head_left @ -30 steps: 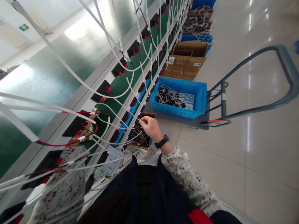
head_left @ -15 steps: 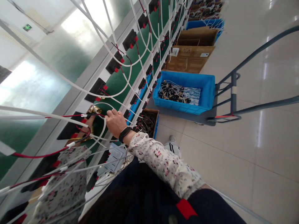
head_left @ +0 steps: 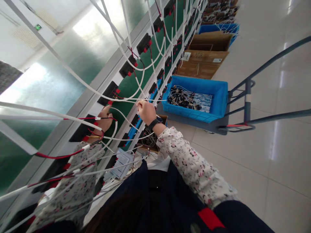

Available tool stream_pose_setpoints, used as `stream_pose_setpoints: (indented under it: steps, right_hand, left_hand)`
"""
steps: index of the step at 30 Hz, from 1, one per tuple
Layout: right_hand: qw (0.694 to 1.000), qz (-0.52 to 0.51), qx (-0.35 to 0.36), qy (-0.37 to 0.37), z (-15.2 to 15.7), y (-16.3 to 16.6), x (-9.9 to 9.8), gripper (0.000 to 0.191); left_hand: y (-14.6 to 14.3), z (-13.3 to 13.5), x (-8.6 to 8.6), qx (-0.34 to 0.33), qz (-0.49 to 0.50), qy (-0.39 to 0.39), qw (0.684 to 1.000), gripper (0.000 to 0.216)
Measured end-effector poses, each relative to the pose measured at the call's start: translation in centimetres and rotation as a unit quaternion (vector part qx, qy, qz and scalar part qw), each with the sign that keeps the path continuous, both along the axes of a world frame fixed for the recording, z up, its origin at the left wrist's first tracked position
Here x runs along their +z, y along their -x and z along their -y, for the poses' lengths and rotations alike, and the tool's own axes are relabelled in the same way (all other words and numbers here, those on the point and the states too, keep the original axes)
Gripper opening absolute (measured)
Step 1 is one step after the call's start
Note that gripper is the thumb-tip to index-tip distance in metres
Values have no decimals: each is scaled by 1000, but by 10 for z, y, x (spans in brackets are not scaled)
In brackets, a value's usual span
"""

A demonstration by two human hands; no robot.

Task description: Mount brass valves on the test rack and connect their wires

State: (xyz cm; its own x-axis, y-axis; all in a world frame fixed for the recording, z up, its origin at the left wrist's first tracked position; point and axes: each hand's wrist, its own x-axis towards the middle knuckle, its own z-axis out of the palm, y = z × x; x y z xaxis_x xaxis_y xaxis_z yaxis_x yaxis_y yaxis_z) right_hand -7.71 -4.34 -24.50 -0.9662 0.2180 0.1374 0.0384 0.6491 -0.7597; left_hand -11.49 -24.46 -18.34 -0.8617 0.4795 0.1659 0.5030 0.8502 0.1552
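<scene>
My right hand, wearing a dark wristband, is closed in a pinch on a thin white cable that runs left to a black terminal block with red tabs. Just below that block is my left hand, its fingers bent and closed near a red tab. Whatever they hold is hidden from this angle. White cables with red and black wire ends cross in front of my left hand and forearm. A second black terminal block sits beside the left wrist.
Rows of terminal blocks with hanging white cables run up the green-backed rack. A blue crate of dark cabled parts rests on a trolley at right. Behind it stands a cardboard box. A smaller box of parts lies below my right hand.
My right hand has moved right and slightly up, drawing a white cable out straight. A brass-coloured part that showed by my left hand is now out of sight. The view has shifted slightly.
</scene>
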Motion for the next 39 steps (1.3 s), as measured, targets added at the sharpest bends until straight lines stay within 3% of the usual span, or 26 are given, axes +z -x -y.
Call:
stream_pose_setpoints:
  steps: [5,7,10,13,16,18,21,24,28,34,39]
  right_hand:
    - [999,-17,-30,-38,3,-7,-1,20]
    - [998,-28,-25,-53,8,-14,2,20]
    - [997,-51,-6,-57,15,-28,4,17]
    - [998,-69,-4,-13,13,-44,-1,15]
    - [996,-78,-44,10,5,-55,-1,9]
    - [993,-105,-49,29,4,-54,8,19]
    - [980,-129,54,143,11,-40,25,32]
    - [962,-93,108,232,11,-28,34,16]
    - [967,-50,75,237,-29,-52,26,26]
    - [986,39,5,162,-122,-153,8,29]
    - [990,91,-56,92,-162,-224,8,30]
  left_hand:
    - [4,-15,1,4,-19,27,999,18]
    - [5,-28,1,-41,-17,47,998,21]
    - [7,-49,-2,-158,20,83,984,21]
    - [6,-61,-7,-232,54,103,966,16]
    - [0,-63,-15,-255,69,104,959,15]
    - [-6,-63,-22,-261,77,107,956,12]
    - [-16,-66,-31,-252,77,116,958,15]
    - [-25,-68,-35,-245,75,115,960,18]
    - [-32,-65,-30,-258,89,99,957,15]
    - [-44,-79,-19,-301,120,53,944,20]
    - [-65,-101,-18,-337,160,1,928,22]
